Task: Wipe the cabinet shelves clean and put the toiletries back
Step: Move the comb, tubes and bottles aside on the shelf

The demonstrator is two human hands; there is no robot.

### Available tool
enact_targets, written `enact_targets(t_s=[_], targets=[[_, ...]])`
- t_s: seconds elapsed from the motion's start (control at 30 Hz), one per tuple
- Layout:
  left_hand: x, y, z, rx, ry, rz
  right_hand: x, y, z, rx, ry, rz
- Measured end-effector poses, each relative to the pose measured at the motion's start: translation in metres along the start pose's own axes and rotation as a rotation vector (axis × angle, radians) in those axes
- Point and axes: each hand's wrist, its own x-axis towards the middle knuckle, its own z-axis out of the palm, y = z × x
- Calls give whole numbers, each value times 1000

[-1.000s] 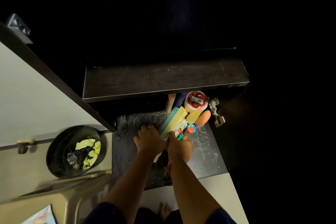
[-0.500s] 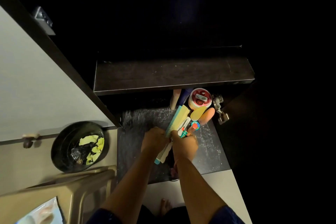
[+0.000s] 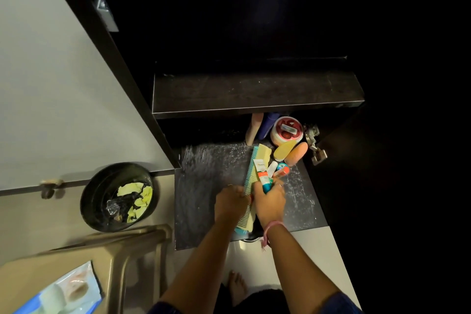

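Both my hands reach down to the dark bottom shelf (image 3: 211, 181) of the open cabinet. My left hand (image 3: 230, 202) grips a long teal and yellow comb (image 3: 251, 176) near its middle. My right hand (image 3: 270, 200) holds a bunch of small tubes, among them a white and teal tube (image 3: 262, 172) and an orange-capped one (image 3: 280, 172). Behind them stand a red-lidded white jar (image 3: 286, 131), an orange bottle (image 3: 295, 154), a yellow bottle (image 3: 283, 151) and two more bottles (image 3: 260, 127). The upper shelf (image 3: 254, 92) above is dark and bare.
The cabinet door (image 3: 51, 84) stands open on the left, a hinge (image 3: 313, 144) showing at the right. A black bin (image 3: 117, 197) with yellow scraps sits on the floor. A beige plastic stool (image 3: 84, 262) is at lower left. A bare foot (image 3: 237, 285) shows below.
My hands have closed on the comb and tubes and drawn them back from the bottles, towards me. The view has swung a little right and nearer.
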Motion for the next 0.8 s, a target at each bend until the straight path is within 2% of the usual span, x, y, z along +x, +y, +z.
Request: enact_targets(t_s=[0.2, 0.37, 0.8], targets=[[-10, -9, -4, -41, 48, -8, -14, -4, -1, -63, -117, -107], [-20, -18, -10, 99, 89, 34, -26, 1, 2, -63, -200, -160], [-52, -70, -58, -77, 166, -131, -83, 3, 44, -181, -345, -305]])
